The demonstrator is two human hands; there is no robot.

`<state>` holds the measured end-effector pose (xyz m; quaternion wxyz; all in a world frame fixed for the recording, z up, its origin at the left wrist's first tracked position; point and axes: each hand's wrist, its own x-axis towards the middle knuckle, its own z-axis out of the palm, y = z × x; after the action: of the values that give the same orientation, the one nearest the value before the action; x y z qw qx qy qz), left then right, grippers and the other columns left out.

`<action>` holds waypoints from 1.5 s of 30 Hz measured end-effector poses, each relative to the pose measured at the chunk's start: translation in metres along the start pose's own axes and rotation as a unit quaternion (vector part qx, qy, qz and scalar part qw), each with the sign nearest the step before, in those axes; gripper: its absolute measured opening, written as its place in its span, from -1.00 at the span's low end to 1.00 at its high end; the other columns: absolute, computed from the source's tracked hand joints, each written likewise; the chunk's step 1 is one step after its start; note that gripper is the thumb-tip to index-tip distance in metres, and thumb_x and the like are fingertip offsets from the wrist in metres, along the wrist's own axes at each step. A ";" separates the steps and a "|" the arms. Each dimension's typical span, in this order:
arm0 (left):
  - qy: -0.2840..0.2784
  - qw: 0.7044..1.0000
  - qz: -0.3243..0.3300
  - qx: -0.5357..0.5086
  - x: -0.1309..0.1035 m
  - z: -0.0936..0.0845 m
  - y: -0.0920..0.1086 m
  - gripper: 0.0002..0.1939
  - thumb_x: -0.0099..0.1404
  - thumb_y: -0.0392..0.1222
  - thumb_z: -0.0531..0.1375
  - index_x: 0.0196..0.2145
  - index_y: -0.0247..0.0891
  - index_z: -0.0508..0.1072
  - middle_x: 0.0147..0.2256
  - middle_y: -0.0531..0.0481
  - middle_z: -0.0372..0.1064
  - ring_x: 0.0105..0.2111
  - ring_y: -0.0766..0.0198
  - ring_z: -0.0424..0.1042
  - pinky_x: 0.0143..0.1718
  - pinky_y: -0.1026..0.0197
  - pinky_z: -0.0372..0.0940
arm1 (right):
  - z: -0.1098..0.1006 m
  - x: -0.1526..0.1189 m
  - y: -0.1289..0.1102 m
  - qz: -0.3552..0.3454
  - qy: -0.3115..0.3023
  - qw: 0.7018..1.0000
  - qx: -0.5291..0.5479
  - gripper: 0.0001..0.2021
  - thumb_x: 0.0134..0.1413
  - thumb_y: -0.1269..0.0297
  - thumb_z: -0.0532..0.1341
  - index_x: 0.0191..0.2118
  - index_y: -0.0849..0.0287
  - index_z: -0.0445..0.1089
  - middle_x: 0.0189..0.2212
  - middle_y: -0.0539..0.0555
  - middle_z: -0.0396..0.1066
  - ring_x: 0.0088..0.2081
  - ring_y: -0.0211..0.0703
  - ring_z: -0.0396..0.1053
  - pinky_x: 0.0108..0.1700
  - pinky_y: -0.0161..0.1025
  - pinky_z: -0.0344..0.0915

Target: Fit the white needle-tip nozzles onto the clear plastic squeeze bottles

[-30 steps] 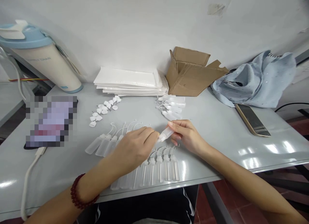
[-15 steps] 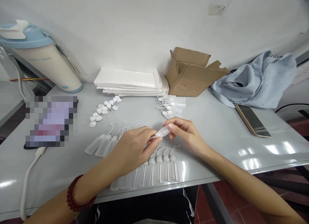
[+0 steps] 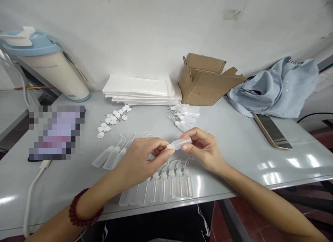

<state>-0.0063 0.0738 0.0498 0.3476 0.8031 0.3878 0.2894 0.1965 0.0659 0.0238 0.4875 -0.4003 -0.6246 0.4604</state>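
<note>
A small translucent bottle (image 3: 180, 143) is held between both hands above the grey table. My left hand (image 3: 148, 157) pinches its white neck end between thumb and fingers. The other end, the base, is gripped by the thumb and fingers of my right hand (image 3: 203, 148). Below them stretches a row of similar bottles (image 3: 171, 184) with thin looped tubes at their tops, partly behind my left forearm. More such bottles (image 3: 111, 158) lie left of my left hand. Several bottles with thin needle-like tips (image 3: 191, 113) lie beyond my right hand.
White conical caps (image 3: 113, 117) lie in a loose group. Behind are stacked white envelopes (image 3: 140, 87), an open cardboard box (image 3: 208, 84) and a blue cloth (image 3: 275, 91). Phones (image 3: 273, 131) (image 3: 58, 131) lie at both sides. A large flask (image 3: 57, 70) stands back left.
My right hand has shifted slightly along the bottle toward its base, so more of the bottle's body shows. The bottle now lies closer to level. The view has shifted slightly.
</note>
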 end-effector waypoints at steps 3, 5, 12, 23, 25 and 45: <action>0.045 0.995 0.063 0.055 -0.001 0.005 -0.005 -0.81 0.33 -0.25 0.13 -0.42 -0.32 0.47 -0.61 0.12 0.30 -0.61 0.43 0.24 -0.58 0.38 0.14 | 0.001 -0.001 0.001 0.011 0.010 1.000 0.021 -0.90 0.01 0.30 0.34 -0.35 0.15 0.42 -0.61 -0.10 0.30 -0.61 -0.37 0.18 -0.56 -0.35 0.11; 0.085 0.989 0.093 0.077 -0.001 0.009 -0.008 -0.83 0.33 -0.25 0.13 -0.38 -0.32 0.47 -0.58 0.12 0.33 -0.59 0.43 0.27 -0.55 0.38 0.18 | -0.001 0.000 0.002 0.024 0.019 0.999 0.036 -0.90 0.03 0.28 0.33 -0.34 0.15 0.43 -0.63 -0.12 0.28 -0.62 -0.39 0.16 -0.58 -0.37 0.09; 0.179 0.980 -0.052 0.075 0.001 0.000 -0.008 -0.79 0.30 -0.12 0.18 -0.16 -0.26 0.49 -0.32 0.01 0.55 -0.37 0.30 0.51 -0.54 0.39 0.30 | -0.032 0.025 0.006 0.040 0.183 0.982 0.040 -0.83 0.09 0.22 0.27 -0.21 0.15 0.47 -0.56 -0.07 0.38 -0.57 -0.35 0.27 -0.49 -0.33 0.21; 0.341 0.932 -0.119 0.041 0.006 -0.039 -0.020 -0.82 0.24 -0.18 0.19 -0.22 -0.25 0.51 -0.46 0.06 0.48 -0.42 0.30 0.52 -0.41 0.31 0.37 | -0.041 0.036 0.021 0.053 0.156 0.975 -0.146 -0.67 0.04 0.15 0.23 -0.09 0.21 0.45 -0.60 -0.01 0.40 -0.41 -0.13 0.43 -0.51 -0.29 0.19; 0.350 0.927 -0.127 0.037 0.007 -0.046 -0.023 -0.82 0.23 -0.16 0.21 -0.23 -0.26 0.52 -0.47 0.06 0.48 -0.45 0.32 0.50 -0.45 0.34 0.34 | -0.042 0.036 0.020 0.048 0.139 0.975 -0.170 -0.69 0.04 0.15 0.24 -0.13 0.21 0.44 -0.61 -0.03 0.37 -0.46 -0.17 0.40 -0.49 -0.29 0.18; 0.310 0.892 -0.276 0.179 0.003 -0.094 -0.049 -0.83 0.11 -0.13 0.19 -0.39 -0.22 0.54 -0.54 0.06 0.48 -0.40 0.12 0.50 -0.25 0.09 0.35 | -0.042 0.033 0.023 0.023 0.064 0.925 -0.373 -0.86 -0.02 0.24 0.23 -0.35 0.18 0.31 -0.46 -0.03 0.21 -0.51 -0.29 0.09 -0.40 -0.29 0.10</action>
<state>-0.0945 0.1297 0.0673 0.1263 0.5816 0.7271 0.3421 0.2319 0.1110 0.0134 0.3313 -0.5964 -0.7091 0.1782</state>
